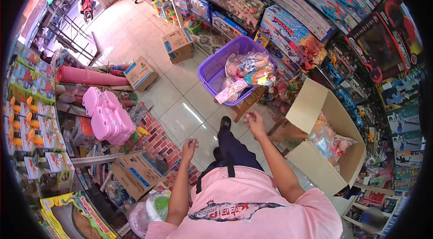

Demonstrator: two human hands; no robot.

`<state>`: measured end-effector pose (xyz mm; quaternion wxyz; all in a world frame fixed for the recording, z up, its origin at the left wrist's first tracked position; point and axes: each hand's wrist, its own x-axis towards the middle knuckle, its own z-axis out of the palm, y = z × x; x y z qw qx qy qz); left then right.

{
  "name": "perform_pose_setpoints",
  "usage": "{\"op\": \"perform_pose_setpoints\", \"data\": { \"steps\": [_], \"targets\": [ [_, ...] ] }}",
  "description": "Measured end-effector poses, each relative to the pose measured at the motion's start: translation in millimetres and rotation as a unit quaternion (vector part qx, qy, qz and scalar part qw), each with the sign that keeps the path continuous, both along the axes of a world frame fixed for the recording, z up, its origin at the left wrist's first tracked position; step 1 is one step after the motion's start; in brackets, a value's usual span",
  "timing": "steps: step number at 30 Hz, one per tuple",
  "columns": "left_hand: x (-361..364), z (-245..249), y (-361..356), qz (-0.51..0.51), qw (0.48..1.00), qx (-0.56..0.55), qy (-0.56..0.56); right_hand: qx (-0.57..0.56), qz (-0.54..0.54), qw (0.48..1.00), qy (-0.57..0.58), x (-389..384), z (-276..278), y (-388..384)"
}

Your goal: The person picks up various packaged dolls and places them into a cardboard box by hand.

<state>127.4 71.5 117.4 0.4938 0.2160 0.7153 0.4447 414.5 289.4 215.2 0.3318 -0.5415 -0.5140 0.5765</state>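
Observation:
My left hand [190, 149] hangs over the tiled floor with its fingers loosely curled and apart, and I see nothing in it. My right hand [255, 124] is raised in front of me, also loosely curled and without anything in its grip. Closest to the right hand is a purple plastic basket [208, 73], standing on a wooden stool [247, 103]. Inside the basket are a bagged doll [255, 64] and a pink patterned box [232, 91], among other bagged toys. An open cardboard box [306, 106] with plastic-wrapped toys [325, 137] stands to the right.
Boxed toys line the shelves [239, 2] ahead and right. Two closed cartons [178, 45] sit on the floor ahead. On the left are stacked pink plastic pieces [108, 117], a pink roll [88, 75], another carton [137, 173] and hanging packaged toys [34, 124].

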Motion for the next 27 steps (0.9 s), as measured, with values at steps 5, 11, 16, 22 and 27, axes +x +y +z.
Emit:
{"op": "perform_pose_setpoints", "data": {
  "steps": [5, 11, 16, 22, 27],
  "targets": [
    [-3, 98, 137, -0.074, 0.988, 0.12, 0.062, 0.003, -0.058, 0.996, -0.066, -45, 42, 64],
    [19, 142, 255, -0.201, 0.944, 0.19, 0.181, -0.149, 0.132, 0.962, -0.186, -77, 57, 114],
    [22, 119, 302, -0.305, 0.896, 0.138, 0.292, -0.014, 0.169, 0.946, -0.278, -89, 14, 136],
    [1, 102, 339, -0.234, 0.913, 0.159, 0.292, 0.207, 0.227, 0.951, -0.025, -98, 13, 157],
    [-15, 144, 376, -0.203, 0.973, 0.111, -0.026, 0.113, 0.057, 0.983, -0.134, -116, 31, 175]
  ]
}}
